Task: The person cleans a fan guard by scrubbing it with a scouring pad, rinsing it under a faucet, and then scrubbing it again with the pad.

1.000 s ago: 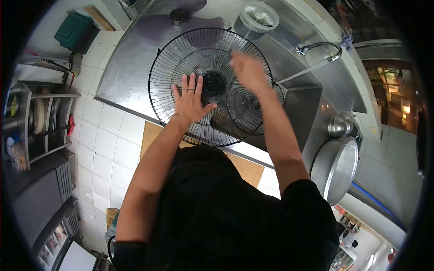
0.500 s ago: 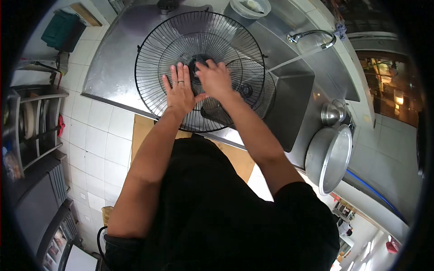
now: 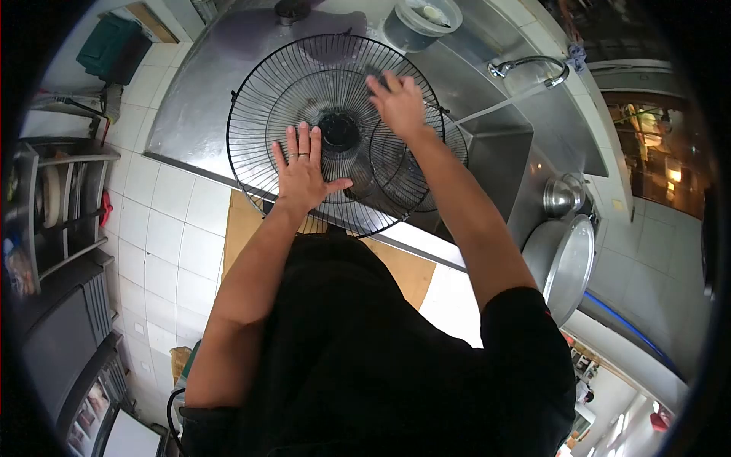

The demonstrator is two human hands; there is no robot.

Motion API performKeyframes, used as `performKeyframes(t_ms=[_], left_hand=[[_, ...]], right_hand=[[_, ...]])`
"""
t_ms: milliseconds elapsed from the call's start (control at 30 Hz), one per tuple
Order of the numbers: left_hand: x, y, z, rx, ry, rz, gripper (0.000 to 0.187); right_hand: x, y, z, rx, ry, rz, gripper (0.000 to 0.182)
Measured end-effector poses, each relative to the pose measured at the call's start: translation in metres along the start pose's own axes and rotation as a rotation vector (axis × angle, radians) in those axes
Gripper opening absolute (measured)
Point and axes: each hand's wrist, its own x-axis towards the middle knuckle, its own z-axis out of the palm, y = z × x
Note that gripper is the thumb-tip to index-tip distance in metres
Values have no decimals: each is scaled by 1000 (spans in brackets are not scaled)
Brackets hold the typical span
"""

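A round black wire fan guard (image 3: pixel 263 99) lies on the steel sink counter, partly over the basin. My left hand (image 3: pixel 301 171) rests flat on it left of the dark central hub (image 3: pixel 339 131), fingers spread, a ring on one finger. Over the guard's upper right wires is my right hand (image 3: pixel 400 107), its fingers bent over a small dark pad (image 3: pixel 376 82), which is blurred and mostly covered. A second, smaller wire guard (image 3: pixel 454 156) shows beneath the right side of the first one.
A steel sink basin (image 3: pixel 495 171) lies to the right, with a curved tap (image 3: pixel 533 65) behind it. A plastic tub (image 3: pixel 421 27) stands at the back. Metal bowls (image 3: pixel 562 194) and a large aluminium pot (image 3: pixel 571 266) are at the right. A dark object (image 3: pixel 292 11) sits on the far counter.
My right hand has moved from the hub outward to the guard's upper right, uncovering the hub. My left hand stays flat on the wires. The guard appears slightly lower in view.
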Motion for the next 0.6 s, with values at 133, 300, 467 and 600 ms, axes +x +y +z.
performKeyframes(t_ms=[133, 300, 467, 600], left_hand=[[1, 0, -5, -16, -14, 3, 135], [0, -5, -6, 31, -35, 47, 136], [3, -2, -11, 27, -91, 18, 138], [-1, -3, -13, 10, -87, 3, 138]], right_hand=[[11, -23, 1, -50, -4, 65, 44], [43, -11, -3, -105, 5, 176, 43], [51, -111, 16, 257, -92, -119, 40], [63, -58, 8, 1, -167, 182, 39]])
